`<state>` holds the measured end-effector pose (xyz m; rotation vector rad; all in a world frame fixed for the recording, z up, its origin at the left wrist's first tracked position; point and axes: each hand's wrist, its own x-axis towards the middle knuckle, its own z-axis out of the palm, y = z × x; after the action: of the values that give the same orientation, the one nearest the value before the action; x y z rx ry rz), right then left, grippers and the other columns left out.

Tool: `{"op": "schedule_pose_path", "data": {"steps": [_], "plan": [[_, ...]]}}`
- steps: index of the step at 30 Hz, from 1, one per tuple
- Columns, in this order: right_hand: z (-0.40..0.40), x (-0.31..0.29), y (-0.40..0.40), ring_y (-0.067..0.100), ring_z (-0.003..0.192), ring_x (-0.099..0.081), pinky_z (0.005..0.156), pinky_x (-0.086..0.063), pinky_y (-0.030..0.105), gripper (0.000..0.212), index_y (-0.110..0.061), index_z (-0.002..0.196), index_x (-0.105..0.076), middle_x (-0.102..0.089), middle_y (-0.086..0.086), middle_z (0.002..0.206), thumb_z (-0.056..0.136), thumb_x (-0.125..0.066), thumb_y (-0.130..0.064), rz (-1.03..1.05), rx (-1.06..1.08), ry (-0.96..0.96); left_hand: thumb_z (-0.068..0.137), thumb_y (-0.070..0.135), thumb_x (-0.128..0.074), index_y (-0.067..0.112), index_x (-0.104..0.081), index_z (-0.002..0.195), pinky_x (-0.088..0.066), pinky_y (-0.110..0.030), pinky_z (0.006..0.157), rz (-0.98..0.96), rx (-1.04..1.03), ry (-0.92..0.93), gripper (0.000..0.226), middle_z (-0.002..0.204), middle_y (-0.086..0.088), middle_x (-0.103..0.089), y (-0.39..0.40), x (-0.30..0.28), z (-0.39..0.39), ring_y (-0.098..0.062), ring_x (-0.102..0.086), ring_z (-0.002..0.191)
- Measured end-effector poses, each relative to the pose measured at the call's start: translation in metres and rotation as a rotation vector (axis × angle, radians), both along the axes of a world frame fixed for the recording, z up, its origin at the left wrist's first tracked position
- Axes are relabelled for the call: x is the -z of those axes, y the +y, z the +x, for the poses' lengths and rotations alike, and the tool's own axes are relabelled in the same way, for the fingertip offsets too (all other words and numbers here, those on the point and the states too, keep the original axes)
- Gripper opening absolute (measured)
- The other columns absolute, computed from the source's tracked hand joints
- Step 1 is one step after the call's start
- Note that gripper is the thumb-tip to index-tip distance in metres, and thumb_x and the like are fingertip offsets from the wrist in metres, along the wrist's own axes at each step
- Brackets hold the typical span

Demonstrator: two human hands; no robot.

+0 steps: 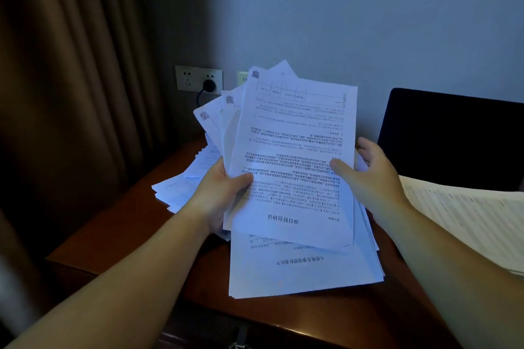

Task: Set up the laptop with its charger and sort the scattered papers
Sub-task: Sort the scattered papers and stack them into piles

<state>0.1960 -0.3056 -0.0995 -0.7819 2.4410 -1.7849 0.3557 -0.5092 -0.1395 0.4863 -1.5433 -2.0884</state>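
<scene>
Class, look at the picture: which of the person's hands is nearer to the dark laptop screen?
Right. The right hand is at the held papers' right edge, just beside the laptop screen; the left hand grips their left edge, farther away.

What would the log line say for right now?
left hand: grips fanned white printed papers | right hand: thumb on them | reddish-brown wooden desk: more sheets

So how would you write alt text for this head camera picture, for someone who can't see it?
Two bare hands, left hand and right hand, hold up a fanned sheaf of printed papers over a wooden desk strewn with more sheets, a dark laptop screen at right.
</scene>
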Motion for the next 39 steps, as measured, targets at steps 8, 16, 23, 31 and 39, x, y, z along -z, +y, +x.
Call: {"op": "schedule_pose_path", "data": {"steps": [8,16,23,31,39], "plan": [[-0.006,0.006,0.001,0.011,0.088,-0.073,0.087,-0.059,0.043,0.025,-0.030,0.097,-0.070,-0.075,-0.009,0.097,0.087,-0.078,-0.008,0.047,-0.104,-0.055,0.097,-0.012,-0.048,0.004,-0.062,0.127,-0.063,-0.046,0.080,0.157,0.108,0.027,0.037,0.121,-0.021,-0.073,-0.004,0.016,0.008,-0.036,-0.075,0.099],[-0.005,0.017,-0.001,0.022,0.080,-0.074,0.072,-0.061,0.050,0.026,-0.025,0.104,-0.064,-0.075,0.000,0.091,0.086,-0.079,-0.012,0.097,0.003,-0.067,0.093,-0.005,-0.054,0.005,-0.060,0.132,-0.064,-0.046,0.077,0.260,0.171,0.030,0.040,0.121,-0.020,-0.073,-0.006,0.018,0.010,-0.035,-0.075,0.097],[-0.002,0.023,-0.002,0.022,0.078,-0.074,0.050,-0.052,0.034,0.020,-0.020,0.111,-0.063,-0.072,0.005,0.088,0.094,-0.071,-0.015,0.087,0.042,-0.064,0.090,0.008,-0.057,0.009,-0.056,0.139,-0.058,-0.056,0.092,0.381,0.225,0.059,0.048,0.130,-0.022,-0.068,-0.008,0.020,0.011,-0.041,-0.069,0.115],[-0.002,0.024,-0.001,0.016,0.086,-0.069,0.075,-0.056,0.041,0.024,-0.030,0.087,-0.061,-0.071,-0.010,0.096,0.097,-0.061,-0.008,0.038,0.164,-0.027,0.100,0.011,-0.051,0.012,-0.060,0.137,-0.062,-0.049,0.084,0.436,0.214,0.079,0.038,0.128,-0.018,-0.070,-0.009,0.019,0.009,-0.036,-0.072,0.108],[0.002,0.028,0.008,0.024,0.083,-0.069,0.078,-0.058,0.051,0.015,-0.025,0.090,-0.063,-0.071,-0.004,0.092,0.095,-0.058,-0.012,0.030,0.255,-0.101,0.102,0.004,-0.052,0.013,-0.062,0.131,-0.064,-0.047,0.071,0.382,0.101,0.044,0.032,0.118,-0.019,-0.074,-0.011,0.017,0.009,-0.035,-0.076,0.095]]}}
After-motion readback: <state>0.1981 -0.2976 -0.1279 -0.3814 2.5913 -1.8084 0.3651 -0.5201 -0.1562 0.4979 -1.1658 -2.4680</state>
